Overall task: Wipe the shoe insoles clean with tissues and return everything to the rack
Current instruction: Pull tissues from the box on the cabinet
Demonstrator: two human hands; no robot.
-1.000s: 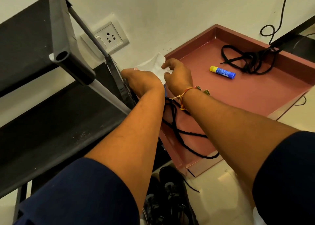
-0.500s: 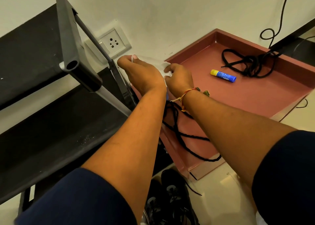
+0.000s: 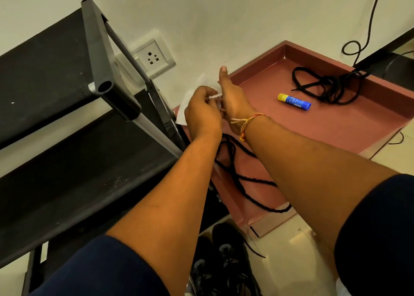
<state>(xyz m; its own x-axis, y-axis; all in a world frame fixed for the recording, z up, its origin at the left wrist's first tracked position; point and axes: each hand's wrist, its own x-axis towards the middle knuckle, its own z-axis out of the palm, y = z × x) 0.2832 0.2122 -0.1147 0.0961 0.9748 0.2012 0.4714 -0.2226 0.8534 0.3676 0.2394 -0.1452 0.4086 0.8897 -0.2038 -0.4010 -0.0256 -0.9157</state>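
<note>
A white tissue [image 3: 187, 100] is held up between my two hands, in front of the wall and beside the black shoe rack [image 3: 74, 179]. My left hand [image 3: 202, 114] pinches its edge with curled fingers. Close against it on the right, my right hand [image 3: 231, 100] has its thumb pointing straight up and its fingers curled in toward the tissue, mostly hidden. A pair of black shoes [image 3: 224, 266] sits on the floor under my arms. No insole is visible.
A pink tray [image 3: 336, 130] lies on the floor to the right, holding a blue glue stick [image 3: 294, 101], a bundle of black laces [image 3: 324, 87] and another loose lace [image 3: 244, 179]. A wall socket [image 3: 152, 57] is behind the rack's post. A black cable [image 3: 367, 27] hangs at right.
My left hand has dropped lower and now pinches the tissue's edge. My right hand has turned, its thumb now raised. The tissue sits more behind the left hand.
</note>
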